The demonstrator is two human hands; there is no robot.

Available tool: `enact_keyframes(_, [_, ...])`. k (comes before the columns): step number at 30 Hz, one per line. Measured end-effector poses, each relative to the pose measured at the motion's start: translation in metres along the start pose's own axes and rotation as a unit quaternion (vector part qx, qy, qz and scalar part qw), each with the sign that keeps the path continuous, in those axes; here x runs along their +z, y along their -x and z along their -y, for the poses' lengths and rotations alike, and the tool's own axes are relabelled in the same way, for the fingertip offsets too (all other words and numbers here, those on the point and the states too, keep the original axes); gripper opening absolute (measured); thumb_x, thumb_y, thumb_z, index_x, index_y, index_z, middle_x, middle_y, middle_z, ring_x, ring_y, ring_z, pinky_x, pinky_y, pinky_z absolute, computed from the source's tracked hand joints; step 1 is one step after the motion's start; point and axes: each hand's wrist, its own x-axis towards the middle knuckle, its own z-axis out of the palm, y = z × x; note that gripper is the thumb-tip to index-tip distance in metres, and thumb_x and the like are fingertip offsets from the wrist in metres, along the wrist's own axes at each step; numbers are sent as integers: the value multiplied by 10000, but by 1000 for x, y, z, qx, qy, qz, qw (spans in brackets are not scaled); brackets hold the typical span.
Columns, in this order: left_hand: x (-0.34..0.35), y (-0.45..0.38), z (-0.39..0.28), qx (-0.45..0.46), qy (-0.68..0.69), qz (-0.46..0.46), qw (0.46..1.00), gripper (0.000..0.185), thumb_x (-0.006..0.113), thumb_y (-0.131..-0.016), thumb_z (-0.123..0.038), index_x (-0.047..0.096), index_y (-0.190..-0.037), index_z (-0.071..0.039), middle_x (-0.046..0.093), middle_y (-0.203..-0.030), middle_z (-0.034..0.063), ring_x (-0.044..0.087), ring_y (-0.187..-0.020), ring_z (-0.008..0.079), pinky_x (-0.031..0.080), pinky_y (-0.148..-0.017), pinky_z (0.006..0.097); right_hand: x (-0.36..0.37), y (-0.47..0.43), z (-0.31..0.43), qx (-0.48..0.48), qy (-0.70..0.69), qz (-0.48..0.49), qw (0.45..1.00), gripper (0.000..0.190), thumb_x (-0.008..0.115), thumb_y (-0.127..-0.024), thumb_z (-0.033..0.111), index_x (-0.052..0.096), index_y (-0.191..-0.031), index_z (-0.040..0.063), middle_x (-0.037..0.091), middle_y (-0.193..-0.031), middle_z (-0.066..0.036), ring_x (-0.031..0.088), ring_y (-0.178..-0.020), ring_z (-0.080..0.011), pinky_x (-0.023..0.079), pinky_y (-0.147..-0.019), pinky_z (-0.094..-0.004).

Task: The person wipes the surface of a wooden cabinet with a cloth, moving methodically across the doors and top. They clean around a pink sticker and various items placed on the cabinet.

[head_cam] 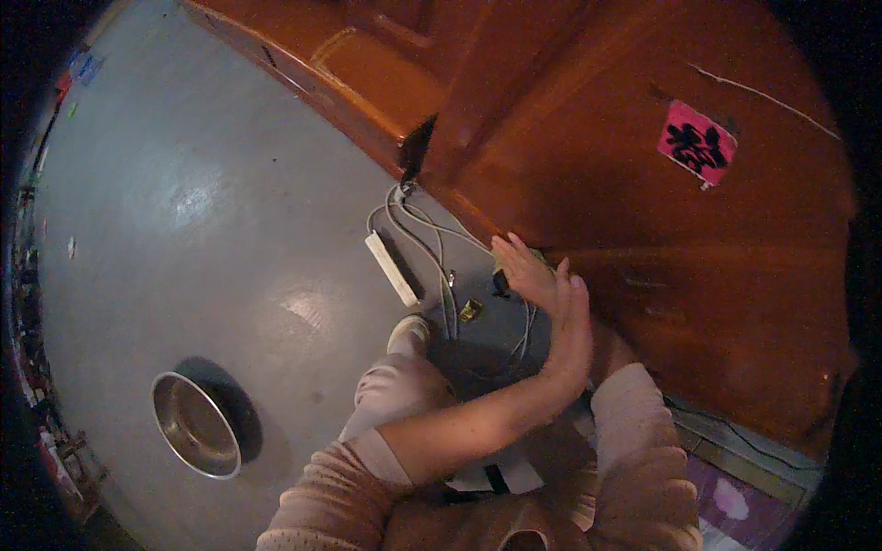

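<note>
My left forearm crosses the lower middle. My left hand [572,297] lies at my right wrist, close to the reddish-brown wooden furniture [620,206]; its palm is hidden. From behind it my right hand [525,274] reaches out, fingers stretched along the furniture's bottom edge. Under the right hand a bit of yellow-green material shows, mostly covered, with a small black object [501,282] beside it. Pale cables [441,258] run across the floor towards this spot. Whether either hand grips anything is hidden.
A white power strip [393,268] lies on the grey floor [275,206], near a crumpled gold wrapper [471,310] and my shoe [409,334]. A metal basin [196,425] stands at lower left. A pink paper with black writing [697,144] is stuck to the furniture.
</note>
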Motion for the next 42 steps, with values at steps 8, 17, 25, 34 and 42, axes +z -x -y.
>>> enact_keyframes(8, [-26,-17,-43,-123,321,47,938,725,352,-972,-610,181,-1524,-172,342,-1464,87,459,-1163,225,421,-952,391,-32,-136,-14,-40,-116,12,992,411,496,-877,200,631,-1221,19,450,-1455,-118,280,-1420,-299,122,-1195,-478])
enact_keyframes(17, [-33,-23,-39,-137,303,79,940,757,385,-957,-631,180,-1524,-173,463,-1359,71,525,-1055,191,445,-907,362,54,-60,39,-6,-153,103,983,487,493,-879,160,515,-1345,22,411,-1486,-100,248,-1434,-282,159,-1184,-462])
enact_keyframes(25, [-39,-25,-38,-151,298,73,940,693,386,-969,-604,267,-1501,-175,573,-1231,89,572,-1013,205,455,-885,366,3,85,24,86,-528,162,829,508,501,-854,96,490,-1351,-4,426,-1469,-118,295,-1414,-293,237,-1158,-439])
enact_keyframes(34, [-46,-18,-44,-127,276,161,939,676,320,-989,-598,246,-1509,-172,601,-1234,120,570,-1060,231,448,-883,375,-97,180,-35,190,-440,193,856,471,513,-852,93,534,-1314,2,447,-1454,-111,322,-1406,-280,266,-1151,-428])
enact_keyframes(42, [-66,-23,-27,-160,216,189,944,576,353,-992,-560,356,-1454,-217,608,-1240,106,591,-1054,250,458,-894,388,-251,195,-169,9,9,18,1000,285,569,-831,248,710,-1049,131,392,-1502,-44,255,-1441,-262,134,-1192,-524])
